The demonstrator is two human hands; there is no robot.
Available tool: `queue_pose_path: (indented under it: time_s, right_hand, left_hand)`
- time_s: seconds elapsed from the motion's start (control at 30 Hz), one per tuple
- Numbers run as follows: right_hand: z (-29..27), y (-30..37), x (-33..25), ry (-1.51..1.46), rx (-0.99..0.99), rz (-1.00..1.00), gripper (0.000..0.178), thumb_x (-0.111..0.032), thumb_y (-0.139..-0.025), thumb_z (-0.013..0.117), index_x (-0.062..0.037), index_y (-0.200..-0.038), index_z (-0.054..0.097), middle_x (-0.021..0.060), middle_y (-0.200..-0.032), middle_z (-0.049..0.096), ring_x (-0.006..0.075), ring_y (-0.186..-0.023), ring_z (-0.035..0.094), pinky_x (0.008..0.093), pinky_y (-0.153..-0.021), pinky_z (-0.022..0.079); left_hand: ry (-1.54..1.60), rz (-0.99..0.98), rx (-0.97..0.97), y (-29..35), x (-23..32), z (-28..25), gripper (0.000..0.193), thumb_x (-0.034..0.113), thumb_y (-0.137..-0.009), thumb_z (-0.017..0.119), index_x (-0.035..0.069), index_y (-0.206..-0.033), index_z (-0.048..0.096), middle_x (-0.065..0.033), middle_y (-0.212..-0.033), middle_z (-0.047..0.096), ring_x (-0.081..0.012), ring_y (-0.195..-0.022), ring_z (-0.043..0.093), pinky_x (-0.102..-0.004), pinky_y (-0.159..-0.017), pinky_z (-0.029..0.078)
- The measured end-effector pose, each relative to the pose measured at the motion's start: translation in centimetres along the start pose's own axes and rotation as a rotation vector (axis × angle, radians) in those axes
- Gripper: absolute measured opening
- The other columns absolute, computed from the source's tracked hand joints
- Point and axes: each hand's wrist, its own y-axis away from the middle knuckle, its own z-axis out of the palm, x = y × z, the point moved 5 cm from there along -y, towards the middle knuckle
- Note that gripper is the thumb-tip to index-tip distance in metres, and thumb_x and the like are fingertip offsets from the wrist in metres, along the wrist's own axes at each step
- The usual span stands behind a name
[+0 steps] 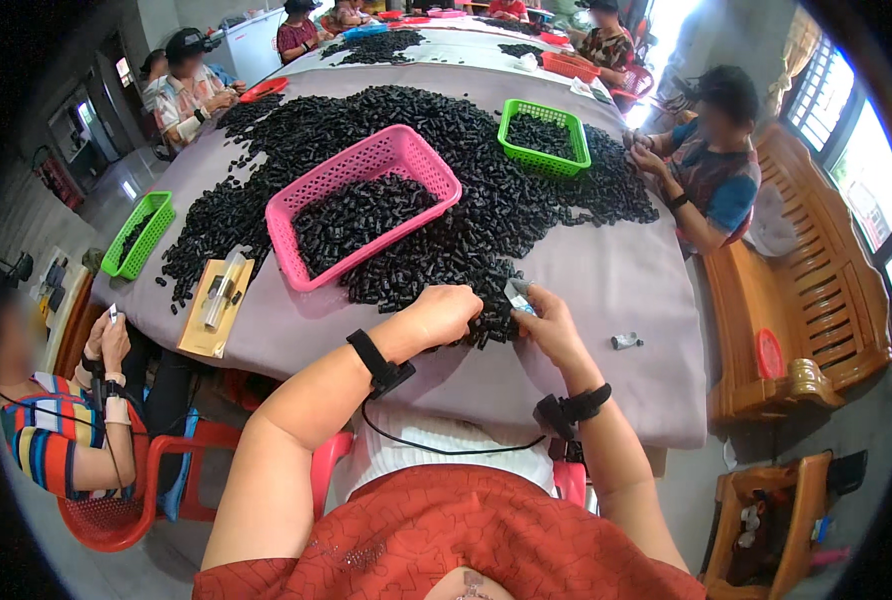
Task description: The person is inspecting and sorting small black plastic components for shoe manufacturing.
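Observation:
My left hand (pixel 448 314) is closed at the near edge of a large heap of small black cylindrical pieces (pixel 436 265). Whatever its fingers may be pinching is hidden. Just to its right, my right hand (pixel 549 322) grips a small flat object, whitish with some blue (pixel 519 297), between thumb and fingers. Its exact kind does not show. Loose black pieces lie between and beneath both hands. Beyond them a pink plastic basket (pixel 436 215), partly filled with the same black pieces, stands tilted on the heap. Both wrists wear black bands joined to a dark cable.
A small clear-and-dark bottle (pixel 626 341) lies on the cloth-covered table (pixel 626 270) at right. Green baskets stand at the far right (pixel 537 165) and left (pixel 126 262). A yellowish board (pixel 206 335) holds a clear tube (pixel 224 290). Other people sit around the table.

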Motion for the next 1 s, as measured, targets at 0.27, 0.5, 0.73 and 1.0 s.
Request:
queue_pose_path:
  time_s: [0.27, 0.5, 0.73, 1.0]
  right_hand:
    - [0.7, -2.5, -1.1, -0.128, -0.027, 0.01, 0.017, -0.009, -0.085, 0.062, -0.0006, -0.101, 0.06, -0.0021, -0.073, 0.053, 0.0052, -0.059, 0.047, 0.023, -0.051, 0.037]
    - [2.4, -4.0, -2.5, -0.324, -0.076, -0.042, 0.021, -0.012, -0.09, 0.06, -0.0027, -0.109, 0.06, -0.0043, -0.075, 0.052, 0.0034, -0.064, 0.047, 0.02, -0.056, 0.038]
    - [1.3, -4.1, -0.6, -0.312, -0.041, -0.049, 0.022, -0.015, -0.095, 0.056, -0.0012, -0.112, 0.059, -0.0069, -0.077, 0.05, 0.0022, -0.066, 0.044, 0.0197, -0.058, 0.037]
    - [1.7, -3.8, -1.5, -0.361, -0.069, -0.034, 0.034, -0.01, -0.094, 0.055, 0.0014, -0.126, 0.054, 0.0004, -0.102, 0.06, 0.0057, -0.091, 0.052, 0.0215, -0.079, 0.043]
  left_hand:
    - [0.086, 0.021, 0.049, -0.2, -0.9, -0.8, 0.015, 0.009, -0.076, 0.06, 0.004, -0.09, 0.064, -0.0146, -0.091, 0.062, -0.0345, -0.089, 0.062, -0.0434, -0.076, 0.051]
    - [0.343, 0.101, 0.439, -0.9, -2.5, -2.9, 0.025, 0.004, -0.081, 0.058, 0.003, -0.104, 0.067, -0.0124, -0.089, 0.065, -0.0283, -0.082, 0.065, -0.0355, -0.076, 0.053]
    - [1.785, -0.244, 0.367, -2.3, -4.4, -1.1, 0.025, 0.004, -0.093, 0.056, 0.0, -0.117, 0.062, -0.0066, -0.092, 0.067, -0.0116, -0.079, 0.066, -0.026, -0.075, 0.057]
    - [2.044, -0.312, 0.232, -2.7, -3.5, 2.5, 0.02, 0.007, -0.092, 0.06, 0.002, -0.111, 0.062, -0.0061, -0.093, 0.067, -0.014, -0.079, 0.066, -0.0264, -0.073, 0.057]
